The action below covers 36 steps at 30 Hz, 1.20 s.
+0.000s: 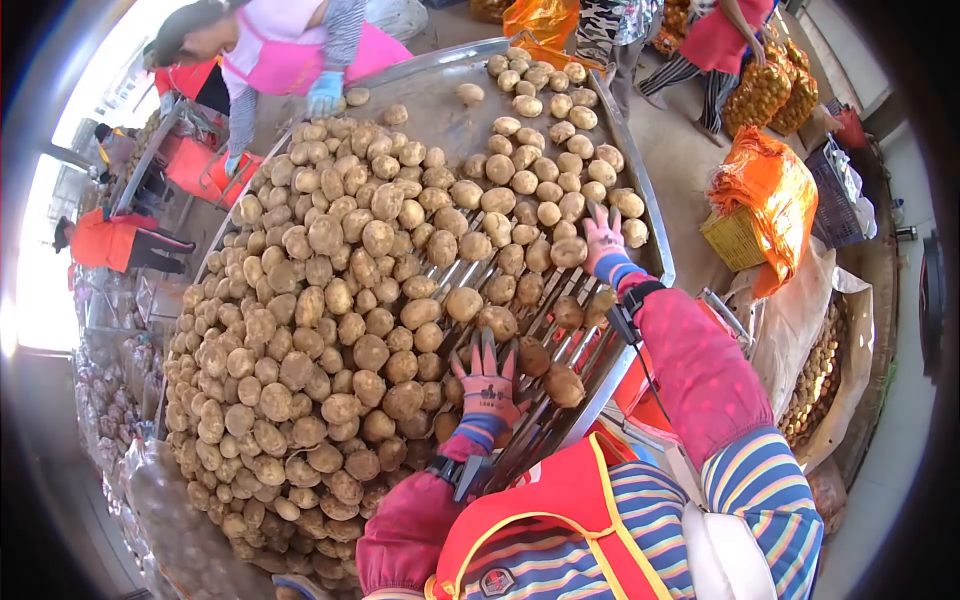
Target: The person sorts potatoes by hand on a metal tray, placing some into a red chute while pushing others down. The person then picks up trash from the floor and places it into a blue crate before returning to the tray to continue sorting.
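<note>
A big heap of brown potatoes covers much of a metal sorting table, whose near part is slatted. My left hand, in a pink glove with grey fingertips, lies over the slats with its fingers spread. Its fingertips are beside a potato and it grips nothing I can see. My right hand, in a matching glove, reaches toward the table's right rim with fingers stretched out. Around its fingers are several potatoes, one of them just to the left.
Opposite, a co-worker's blue-gloved hand is at the heap's far edge. To the right stand a yellow crate under orange mesh bags, a dark blue crate and an open sack of small round produce. Filled net bags stand behind.
</note>
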Tool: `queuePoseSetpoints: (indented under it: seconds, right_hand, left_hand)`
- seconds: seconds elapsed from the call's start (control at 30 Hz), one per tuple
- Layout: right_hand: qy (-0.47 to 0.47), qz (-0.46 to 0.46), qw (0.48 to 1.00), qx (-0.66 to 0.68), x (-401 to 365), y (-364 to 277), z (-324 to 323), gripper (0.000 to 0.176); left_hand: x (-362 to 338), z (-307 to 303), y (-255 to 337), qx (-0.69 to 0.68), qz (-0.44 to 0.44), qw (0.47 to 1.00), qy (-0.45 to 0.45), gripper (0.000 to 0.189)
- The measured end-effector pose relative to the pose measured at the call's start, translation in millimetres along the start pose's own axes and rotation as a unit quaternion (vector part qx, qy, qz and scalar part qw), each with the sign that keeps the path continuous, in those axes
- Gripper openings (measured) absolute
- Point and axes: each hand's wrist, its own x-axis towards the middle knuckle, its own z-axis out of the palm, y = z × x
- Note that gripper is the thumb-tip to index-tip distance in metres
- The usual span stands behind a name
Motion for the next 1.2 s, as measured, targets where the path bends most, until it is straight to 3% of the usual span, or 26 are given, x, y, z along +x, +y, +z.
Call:
queuePoseSetpoints:
  seconds: [0.07, 0.13, 0.17, 0.2, 0.27, 0.3, 0.4, 0.6, 0.8, 0.93, 1.07, 1.13, 1.17, 1.2]
  right_hand:
    - [0.043, 0.005, 0.998, 0.040, -2, -13, -15, 0.072]
    - [0.142, -0.014, 0.987, 0.078, -26, -40, -36, 0.065]
    - [0.220, -0.069, 0.972, 0.051, -36, -47, -34, 0.059]
    - [0.235, -0.137, 0.961, 0.055, -54, -61, -44, 0.056]
    - [0.061, -0.266, 0.953, 0.133, -76, -74, -42, 0.052]
    - [0.027, -0.281, 0.957, 0.073, -86, -83, -33, 0.056]
    - [-0.051, -0.231, 0.970, -0.054, -101, -104, -27, 0.068]
    - [-0.125, -0.138, 0.982, 0.000, -58, -137, -33, 0.066]
    - [-0.051, -0.107, 0.991, 0.062, -72, -141, -12, 0.059]
    - [-0.088, -0.103, 0.986, 0.101, -76, -143, -19, 0.061]
    - [-0.068, -0.104, 0.982, 0.141, -49, -137, -16, 0.057]
    - [-0.035, -0.111, 0.881, 0.459, -23, -120, 26, 0.051]
    - [-0.112, -0.078, 0.731, 0.668, -29, -111, 19, 0.042]
    - [-0.141, -0.138, 0.672, 0.713, -37, -95, 11, 0.042]
  left_hand:
    - [-14, 2, 0, -0.012, 0.000, 1.000, 0.025, 0.095]
    - [-29, 5, -6, -0.028, 0.032, 0.998, -0.036, 0.094]
    - [-39, 12, -10, -0.048, 0.040, 0.998, -0.002, 0.091]
    - [-49, 9, -12, -0.050, 0.036, 0.998, -0.001, 0.091]
    - [-71, -6, -16, -0.020, 0.003, 1.000, 0.020, 0.089]
    - [-81, -4, -19, -0.038, -0.014, 0.999, 0.020, 0.086]
    - [-104, 21, -28, -0.075, -0.039, 0.996, 0.002, 0.084]
    - [-97, 39, -24, -0.103, -0.053, 0.992, 0.048, 0.083]
    - [-96, 34, -20, -0.086, -0.076, 0.993, 0.037, 0.082]
    - [-95, 36, -18, -0.084, -0.086, 0.992, 0.027, 0.083]
    - [-97, 36, -19, -0.090, -0.079, 0.992, 0.035, 0.082]
    - [-97, 34, -19, -0.091, -0.072, 0.992, 0.042, 0.081]
    - [-98, 34, -19, -0.095, -0.068, 0.992, 0.047, 0.080]
    - [-97, 36, -21, -0.095, -0.065, 0.992, 0.049, 0.080]
